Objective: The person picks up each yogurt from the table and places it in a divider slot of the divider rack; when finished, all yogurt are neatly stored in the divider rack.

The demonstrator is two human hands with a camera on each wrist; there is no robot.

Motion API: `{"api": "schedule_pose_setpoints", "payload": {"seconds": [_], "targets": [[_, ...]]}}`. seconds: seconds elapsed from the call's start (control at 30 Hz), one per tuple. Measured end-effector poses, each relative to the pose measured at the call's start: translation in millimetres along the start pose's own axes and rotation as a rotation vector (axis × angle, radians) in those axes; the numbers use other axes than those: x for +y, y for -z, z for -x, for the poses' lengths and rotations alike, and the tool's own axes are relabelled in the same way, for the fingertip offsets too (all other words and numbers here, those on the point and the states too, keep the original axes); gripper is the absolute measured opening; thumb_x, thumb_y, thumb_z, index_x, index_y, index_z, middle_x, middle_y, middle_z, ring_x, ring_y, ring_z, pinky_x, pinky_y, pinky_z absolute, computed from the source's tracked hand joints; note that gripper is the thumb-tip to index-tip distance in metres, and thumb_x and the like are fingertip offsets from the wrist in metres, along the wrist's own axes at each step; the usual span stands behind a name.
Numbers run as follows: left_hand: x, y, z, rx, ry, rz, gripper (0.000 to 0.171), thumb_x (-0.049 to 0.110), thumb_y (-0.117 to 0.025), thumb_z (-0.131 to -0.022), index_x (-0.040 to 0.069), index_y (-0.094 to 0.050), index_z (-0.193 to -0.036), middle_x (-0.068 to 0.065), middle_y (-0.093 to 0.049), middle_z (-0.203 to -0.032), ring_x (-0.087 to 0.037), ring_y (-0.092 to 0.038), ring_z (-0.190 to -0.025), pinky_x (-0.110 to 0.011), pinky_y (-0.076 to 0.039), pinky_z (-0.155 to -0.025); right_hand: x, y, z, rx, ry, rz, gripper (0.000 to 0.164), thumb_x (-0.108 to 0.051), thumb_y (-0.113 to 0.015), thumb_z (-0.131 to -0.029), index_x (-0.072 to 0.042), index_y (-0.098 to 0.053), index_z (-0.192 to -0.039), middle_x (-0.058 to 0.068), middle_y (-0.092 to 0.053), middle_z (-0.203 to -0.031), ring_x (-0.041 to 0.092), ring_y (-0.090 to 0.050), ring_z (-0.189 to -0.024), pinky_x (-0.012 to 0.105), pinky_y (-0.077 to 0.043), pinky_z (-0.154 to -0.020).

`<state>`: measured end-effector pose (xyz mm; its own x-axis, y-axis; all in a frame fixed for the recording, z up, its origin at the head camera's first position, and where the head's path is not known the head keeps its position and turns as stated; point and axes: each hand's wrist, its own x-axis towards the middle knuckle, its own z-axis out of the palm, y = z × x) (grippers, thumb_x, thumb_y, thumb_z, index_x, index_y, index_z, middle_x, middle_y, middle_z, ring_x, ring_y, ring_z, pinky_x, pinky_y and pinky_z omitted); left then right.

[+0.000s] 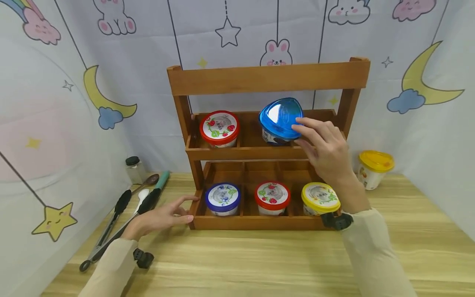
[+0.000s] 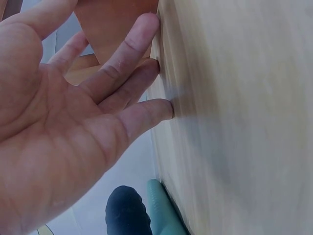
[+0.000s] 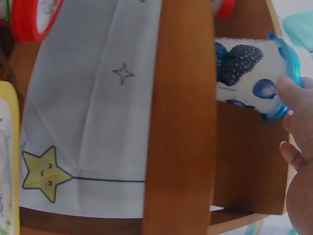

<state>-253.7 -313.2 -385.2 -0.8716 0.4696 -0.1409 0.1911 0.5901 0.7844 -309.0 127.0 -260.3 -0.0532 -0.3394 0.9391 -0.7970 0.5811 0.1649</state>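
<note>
A cup with a shiny blue lid (image 1: 281, 117) and berry prints sits in the upper tier of a wooden two-tier rack (image 1: 267, 78), in the compartment right of the middle. My right hand (image 1: 324, 144) pinches the lid's right edge, fingers on top and thumb lower down. In the right wrist view the berry-printed cup (image 3: 249, 73) is partly hidden behind the rack's front board. My left hand (image 1: 165, 218) touches the lower left front corner of the rack, its fingers extended and loosely spread; in the left wrist view its palm shows and it holds nothing.
A red-lidded cup (image 1: 220, 127) stands upper left. Below are blue-lidded (image 1: 223, 197), red-lidded (image 1: 272, 196) and yellow-lidded (image 1: 320, 197) cups. A yellow-lidded tub (image 1: 375, 165) stands right of the rack. Tongs (image 1: 115, 214), a white spoon (image 1: 142, 198) and a jar (image 1: 135, 170) are at left.
</note>
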Motion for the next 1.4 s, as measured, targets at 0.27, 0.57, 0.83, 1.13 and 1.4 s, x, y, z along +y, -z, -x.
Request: {"api": "schedule_pose_setpoints", "payload": {"seconds": [0.27, 0.57, 0.83, 1.13, 1.4], "targets": [[-0.5, -0.3, -1.5, -0.002, -0.004, -0.020, 0.064, 0.031, -0.059, -0.102, 0.014, -0.027, -0.155, -0.011, -0.067, -0.112, -0.028, -0.061, -0.108, -0.058, -0.045, -0.094, 5.2, -8.4, 9.3, -0.083, 0.007, 0.018, 0.045, -0.002, -0.077, -0.084, -0.007, -0.066, -0.127, 0.015, -0.060, -0.133, 0.034, -0.056, -0.100, 0.038, -0.043, -0.076], [0.6, 0.9, -1.9, -0.003, -0.006, -0.017, 0.065, 0.032, -0.059, -0.103, 0.013, -0.026, -0.156, -0.013, -0.066, -0.116, -0.032, -0.060, -0.113, -0.062, -0.043, -0.096, 9.7, -10.4, 12.2, -0.109, -0.037, 0.029, 0.043, -0.002, -0.075, -0.087, -0.009, -0.065, -0.128, 0.017, -0.058, -0.135, 0.036, -0.056, -0.103, 0.041, -0.045, -0.077], [-0.6, 0.0, -2.3, -0.001, 0.017, -0.023, 0.064, 0.034, -0.058, -0.103, 0.016, -0.027, -0.155, -0.009, -0.067, -0.112, -0.033, -0.058, -0.116, -0.063, -0.041, -0.098, 7.9, -17.4, 14.5, -0.108, -0.035, -0.007, 0.042, -0.010, -0.078, -0.087, -0.009, -0.064, -0.127, 0.020, -0.057, -0.135, 0.038, -0.057, -0.109, 0.046, -0.048, -0.079], [-0.2, -0.4, -2.7, -0.008, -0.009, -0.009, 0.065, 0.030, -0.059, -0.102, 0.014, -0.026, -0.156, -0.014, -0.065, -0.115, -0.031, -0.060, -0.111, -0.059, -0.044, -0.094, -2.3, -27.9, 17.2, -0.143, -0.124, -0.024, 0.044, -0.017, -0.085, -0.081, -0.008, -0.064, -0.118, 0.021, -0.055, -0.137, 0.038, -0.058, -0.114, 0.048, -0.050, -0.081], [0.9, -0.1, -2.6, -0.005, 0.006, -0.016, 0.065, 0.030, -0.059, -0.103, 0.014, -0.026, -0.156, -0.013, -0.065, -0.114, -0.028, -0.060, -0.109, -0.058, -0.045, -0.094, -9.3, -37.8, 18.3, -0.175, -0.171, -0.016, 0.043, -0.021, -0.084, -0.082, -0.008, -0.062, -0.117, 0.024, -0.053, -0.141, 0.041, -0.056, -0.121, 0.054, -0.051, -0.086]]}}
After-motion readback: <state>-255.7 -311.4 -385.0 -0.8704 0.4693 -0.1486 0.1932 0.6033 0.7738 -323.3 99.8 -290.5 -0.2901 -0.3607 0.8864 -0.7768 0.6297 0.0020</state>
